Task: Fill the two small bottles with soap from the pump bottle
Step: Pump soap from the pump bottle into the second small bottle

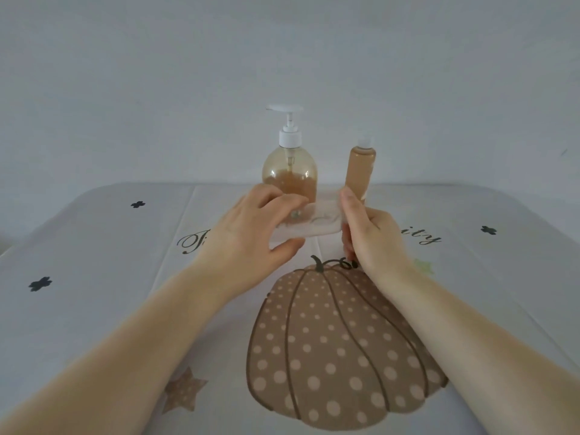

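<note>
1. Head view, risks. The left hand (251,227) holds a small clear bottle (309,226) lying on its side above the tablecloth (94,262), thumb under it and fingers curled over its near end. The right hand (367,237) meets the bottle's other end with its fingers curled there; whether it pinches a cap or the neck cannot be told. Judged risk: the bottle looks empty and light, so a twist at one end could slip it out of the other hand.
2. Head view, further risk. The filled small bottle (359,171) stands upright just behind the right hand. It is tall and narrow, so a knock from the knuckles would likely tip it, perhaps into the pump bottle (290,174) beside it.
3. Head view, containers.
   - Pump bottle: amber-tinted, clear, with a white pump head; it stands at the far table edge behind the left hand. Tan soap fills roughly its lower half.
   - Upright small bottle: tan soap nearly to the shoulder, with a pale cap on top, blurred.
   - Held small bottle: transparent, with no soap to be seen in it.
4. Head view, progress, as a judgement: one bottle appears filled and the second awaits opening and filling.
</note>
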